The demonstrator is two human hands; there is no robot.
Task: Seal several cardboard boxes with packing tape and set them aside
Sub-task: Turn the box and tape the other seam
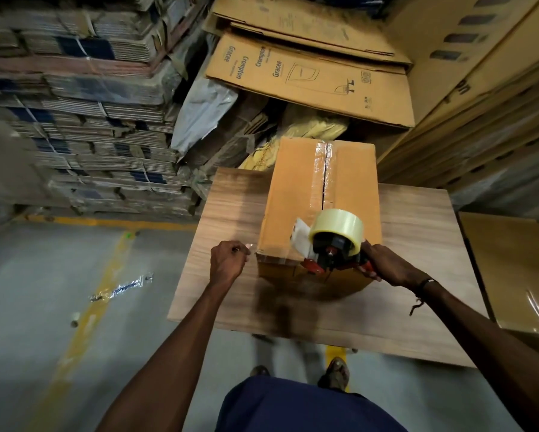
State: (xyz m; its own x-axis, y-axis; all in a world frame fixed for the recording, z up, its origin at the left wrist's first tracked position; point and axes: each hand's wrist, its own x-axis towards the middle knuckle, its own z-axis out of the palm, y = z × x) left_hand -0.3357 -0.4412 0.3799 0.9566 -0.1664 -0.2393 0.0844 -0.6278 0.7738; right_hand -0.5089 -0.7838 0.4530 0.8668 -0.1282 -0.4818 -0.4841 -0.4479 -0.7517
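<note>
Both hands engaged: your right hand [383, 265] grips the tape dispenser [330, 247] at the box [321, 207] near edge, left hand [227, 261] pinches loose tape beside its corner, seam running away from you along the table [417, 275].

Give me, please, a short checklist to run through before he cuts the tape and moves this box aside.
1. Tape laid along the top seam of the box: ok, a clear strip covers it.
2. Tape carried over the near edge: ok, the tape dispenser sits at that edge.
3. Right hand grips the dispenser handle: ok.
4. Left hand pinches the loose tape end beside the box: ok, as far as visible.
5. Box fully on the table: ok.
6. Bottom seam taped: cannot tell.
</note>
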